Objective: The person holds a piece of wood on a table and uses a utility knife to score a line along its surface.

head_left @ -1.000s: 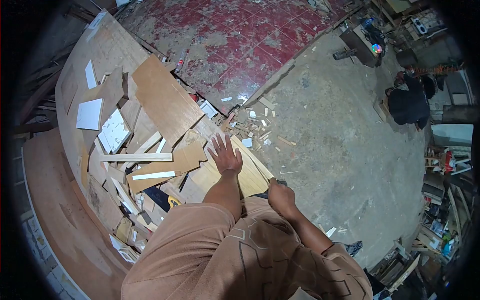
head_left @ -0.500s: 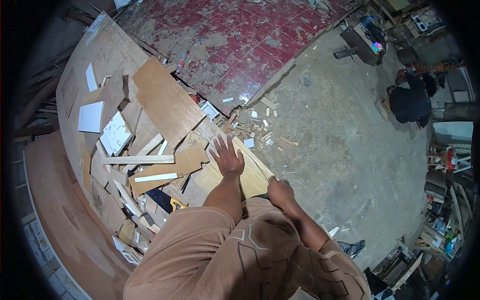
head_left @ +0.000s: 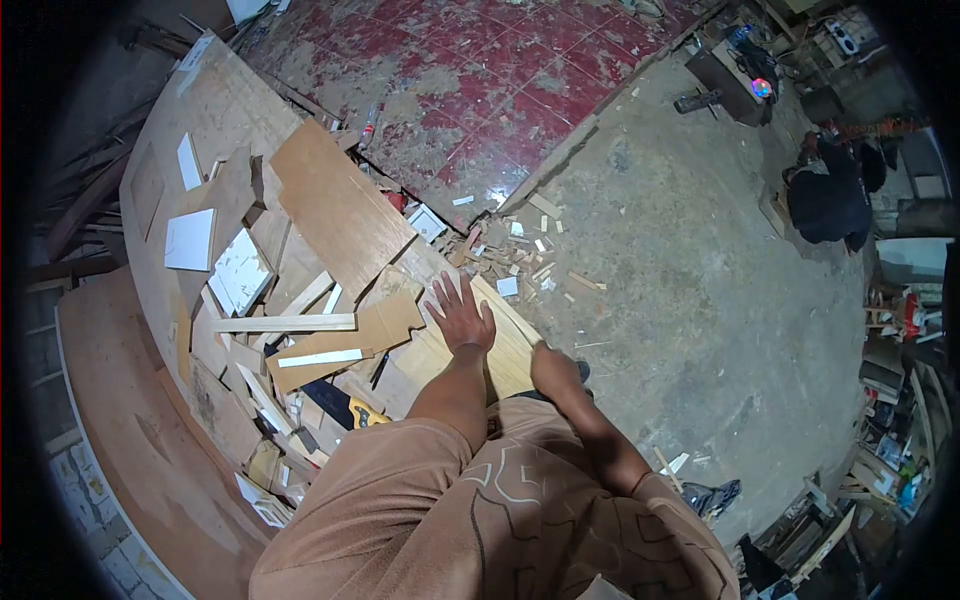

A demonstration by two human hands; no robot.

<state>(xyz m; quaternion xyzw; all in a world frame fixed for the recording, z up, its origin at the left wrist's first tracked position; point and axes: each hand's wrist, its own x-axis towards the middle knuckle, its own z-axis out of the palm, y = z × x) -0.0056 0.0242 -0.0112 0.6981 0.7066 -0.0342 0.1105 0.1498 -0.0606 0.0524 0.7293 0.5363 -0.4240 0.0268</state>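
My left hand [head_left: 462,320] lies flat with spread fingers on a pale wooden board [head_left: 508,362] at the edge of the work surface. Closed into a fist, my right hand [head_left: 557,372] is at the board's right edge, close to my body. What it grips is hidden by the fingers; a small dark shape shows just beyond it. A narrow pale strip [head_left: 508,312] runs along the board's edge between my two hands. Left of my left forearm lies a handsaw with a yellow handle [head_left: 366,413], its dark blade partly under scraps.
A brown plywood sheet [head_left: 340,215], white panels [head_left: 190,240] and several offcuts cover the bench at left. Wood scraps [head_left: 520,262] litter the concrete floor [head_left: 690,290]. Another person [head_left: 828,195] crouches at the far right, near a dark cabinet [head_left: 735,82].
My right hand has shifted slightly up and left along the board's edge. My left hand stays flat on the board. The whole view has moved a little.
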